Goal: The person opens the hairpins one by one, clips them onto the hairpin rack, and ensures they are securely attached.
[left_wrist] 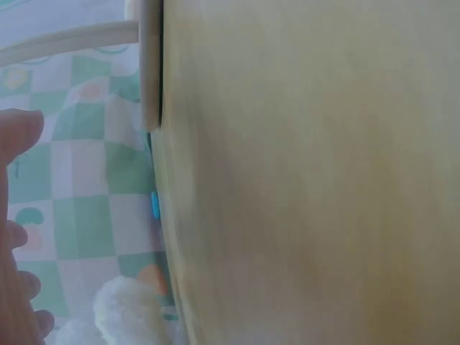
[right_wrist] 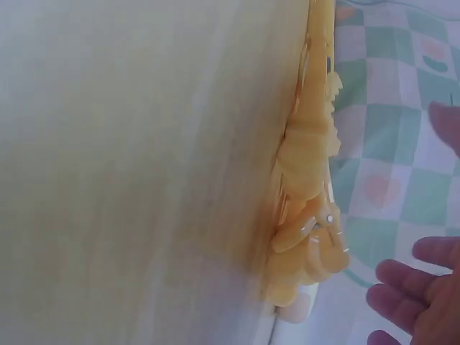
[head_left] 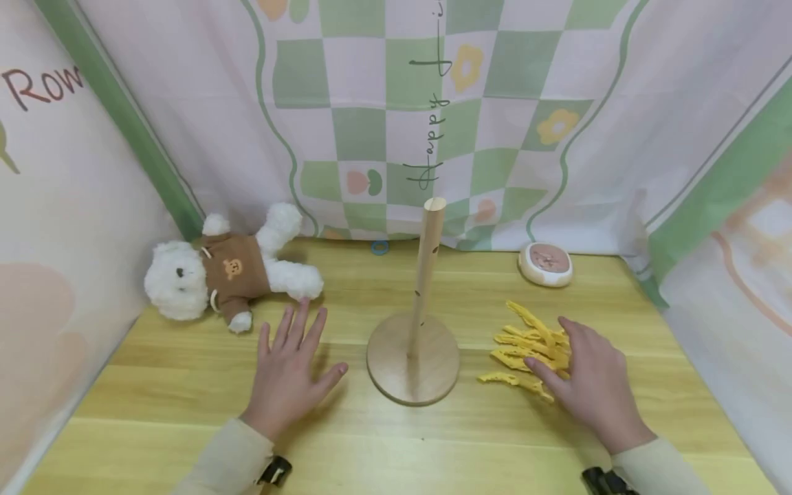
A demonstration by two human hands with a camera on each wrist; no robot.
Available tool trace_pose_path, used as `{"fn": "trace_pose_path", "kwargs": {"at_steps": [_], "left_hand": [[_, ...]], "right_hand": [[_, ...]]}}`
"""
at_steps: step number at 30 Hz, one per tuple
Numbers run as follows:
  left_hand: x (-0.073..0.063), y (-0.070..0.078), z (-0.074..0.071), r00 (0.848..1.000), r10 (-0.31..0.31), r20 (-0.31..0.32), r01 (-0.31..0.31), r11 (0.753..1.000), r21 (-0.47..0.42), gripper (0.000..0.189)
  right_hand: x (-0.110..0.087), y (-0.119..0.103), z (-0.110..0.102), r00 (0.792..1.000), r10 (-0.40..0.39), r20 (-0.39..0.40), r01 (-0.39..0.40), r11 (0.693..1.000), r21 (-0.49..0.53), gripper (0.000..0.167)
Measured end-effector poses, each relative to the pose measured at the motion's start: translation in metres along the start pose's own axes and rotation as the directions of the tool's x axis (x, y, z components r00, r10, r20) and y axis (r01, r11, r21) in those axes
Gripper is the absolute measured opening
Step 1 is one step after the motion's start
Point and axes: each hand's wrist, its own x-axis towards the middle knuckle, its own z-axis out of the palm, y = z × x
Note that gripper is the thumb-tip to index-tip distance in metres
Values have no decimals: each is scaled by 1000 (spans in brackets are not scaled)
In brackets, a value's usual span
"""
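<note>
A wooden post [head_left: 427, 268] with dark holes or marks along it stands upright on a round wooden base [head_left: 386, 368], between the two hands. My left hand [head_left: 287, 375] is spread with straight fingers over the table, left of the base and nearest to the foot of a white plush toy dog [head_left: 176, 282] in a brown top. My right hand [head_left: 597, 385] hovers beside a loose pile of yellow, branch-like plastic pieces [head_left: 526, 354], thumb and fingers apart. In the right wrist view the yellow pieces [right_wrist: 305, 158] lie apart from the fingers [right_wrist: 402, 280]; that hand holds nothing.
A white, rounded device with a pinkish-brown top [head_left: 547, 263] sits at the back right. A small blue ring [head_left: 380, 247] lies at the table's rear edge. Patterned curtains [head_left: 359, 75] enclose the wooden table [head_left: 346, 440] at the back and sides.
</note>
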Motion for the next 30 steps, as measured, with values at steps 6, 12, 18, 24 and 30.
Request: {"fn": "trace_pose_path", "kwargs": {"at_steps": [6, 12, 18, 24, 30], "left_hand": [[1, 8, 5, 999, -18, 48, 20, 999, -43, 95], [2, 18, 13, 997, -8, 80, 18, 992, -122, 97], [0, 26, 24, 994, 12, 107, 16, 966, -258, 101], [2, 32, 38, 978, 13, 208, 66, 929, -365, 103], [6, 38, 51, 960, -6, 279, 115, 919, -378, 100]], "right_hand": [[6, 11, 3, 981, 134, 140, -130, 991, -36, 82], [12, 21, 5, 960, 184, 213, -178, 983, -49, 83], [16, 29, 9, 950, 194, 246, -190, 981, -39, 80], [18, 34, 11, 942, 206, 267, -204, 978, -35, 74], [20, 34, 11, 945, 213, 248, -215, 976, -21, 66]]}}
